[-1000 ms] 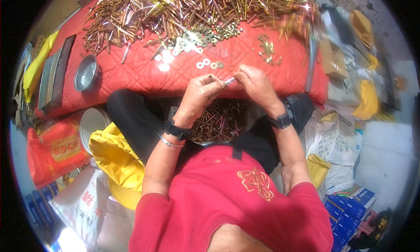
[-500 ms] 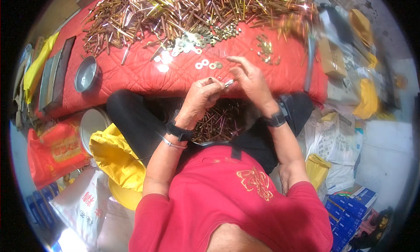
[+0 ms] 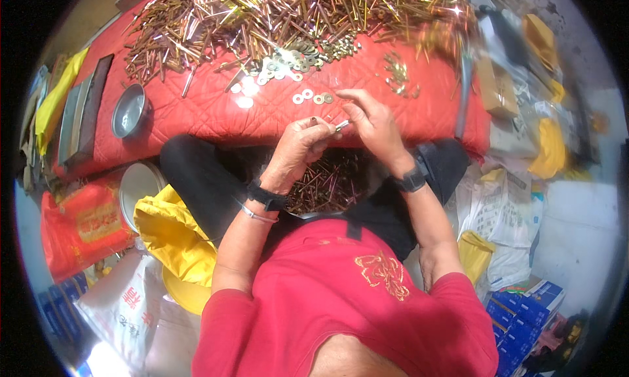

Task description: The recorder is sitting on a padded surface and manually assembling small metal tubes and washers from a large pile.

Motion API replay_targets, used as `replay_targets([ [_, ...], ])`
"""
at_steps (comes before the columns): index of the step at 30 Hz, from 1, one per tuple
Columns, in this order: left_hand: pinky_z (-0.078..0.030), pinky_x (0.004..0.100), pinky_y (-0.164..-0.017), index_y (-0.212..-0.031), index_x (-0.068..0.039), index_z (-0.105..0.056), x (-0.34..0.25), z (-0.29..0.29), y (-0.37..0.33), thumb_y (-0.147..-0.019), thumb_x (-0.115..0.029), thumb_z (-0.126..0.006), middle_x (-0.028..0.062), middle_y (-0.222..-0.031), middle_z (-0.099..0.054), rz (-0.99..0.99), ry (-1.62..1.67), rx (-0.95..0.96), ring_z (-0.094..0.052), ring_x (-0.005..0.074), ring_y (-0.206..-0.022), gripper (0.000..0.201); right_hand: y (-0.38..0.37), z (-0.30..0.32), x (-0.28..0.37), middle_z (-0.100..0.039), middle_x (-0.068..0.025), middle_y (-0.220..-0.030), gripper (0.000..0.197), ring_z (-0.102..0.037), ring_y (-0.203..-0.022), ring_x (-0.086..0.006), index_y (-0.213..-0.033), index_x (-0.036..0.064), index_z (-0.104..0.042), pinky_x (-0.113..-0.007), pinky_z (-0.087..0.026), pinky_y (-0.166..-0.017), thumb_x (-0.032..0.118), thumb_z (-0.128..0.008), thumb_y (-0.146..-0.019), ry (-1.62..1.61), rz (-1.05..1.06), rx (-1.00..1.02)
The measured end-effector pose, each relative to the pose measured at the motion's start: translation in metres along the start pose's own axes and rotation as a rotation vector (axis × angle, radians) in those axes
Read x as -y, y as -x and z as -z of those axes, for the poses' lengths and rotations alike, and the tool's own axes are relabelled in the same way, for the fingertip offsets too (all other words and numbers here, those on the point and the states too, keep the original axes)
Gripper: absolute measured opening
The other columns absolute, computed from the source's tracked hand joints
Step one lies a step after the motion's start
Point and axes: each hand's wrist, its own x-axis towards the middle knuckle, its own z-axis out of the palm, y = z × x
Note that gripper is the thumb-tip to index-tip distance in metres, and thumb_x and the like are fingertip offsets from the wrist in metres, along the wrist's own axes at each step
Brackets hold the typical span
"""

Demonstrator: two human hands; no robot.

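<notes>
My left hand (image 3: 299, 146) is closed, low over the near edge of the red quilted cover (image 3: 216, 118). A short silvery bolt (image 3: 342, 125) sticks out from its fingertips to the right. My right hand (image 3: 375, 125) pinches the far end of this bolt, the index finger raised and bent above it; the exact grip is partly hidden. A few loose washers (image 3: 307, 94) lie just beyond the hands. Behind them is a heap of washers (image 3: 298, 61) with small nuts (image 3: 341, 47) beside it. Small brass-coloured pieces (image 3: 398, 75) are scattered to the right.
A large pile of long coppery bolts (image 3: 262, 20) covers the far side. More bolts (image 3: 331, 184) lie between my legs. A metal bowl (image 3: 130, 112) stands at left, a cardboard box (image 3: 496, 87) at right. Bags and blue boxes (image 3: 524, 315) surround me.
My right hand has shifted slightly, its fingers turning a little around the bolt's end. My left hand stays almost in place. The things on the cover have not moved.
</notes>
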Motion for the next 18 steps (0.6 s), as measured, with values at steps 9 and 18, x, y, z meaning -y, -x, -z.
replay_targets([
  [9, -0.019, 0.0178, -0.041, -0.082, -0.003, -0.063, 0.003, 0.008, -0.001, -0.085, -0.020, -0.061, -0.0088, -0.057, -0.039, 0.018, 0.098, 0.024, -0.027, 0.0011, -0.044, 0.017, -0.001, -0.010, -0.005, -0.062, -0.0126, -0.083, 0.027, -0.064, -0.075, -0.0244, -0.117, 0.0055, -0.056, -0.034, -0.049, -0.069, 0.015, -0.055, -0.092, -0.045, 0.021, -0.064],
  [18, -0.021, 0.0200, -0.041, -0.086, -0.003, -0.062, 0.004, 0.011, -0.007, -0.086, -0.024, -0.059, -0.0081, -0.055, -0.038, -0.002, 0.004, -0.016, -0.030, 0.0029, -0.044, 0.021, -0.006, -0.002, 0.002, -0.063, -0.0142, -0.082, 0.028, -0.065, -0.080, -0.0268, -0.115, 0.0069, -0.056, -0.034, -0.051, -0.073, 0.011, -0.059, -0.088, -0.019, -0.225, 0.033],
])
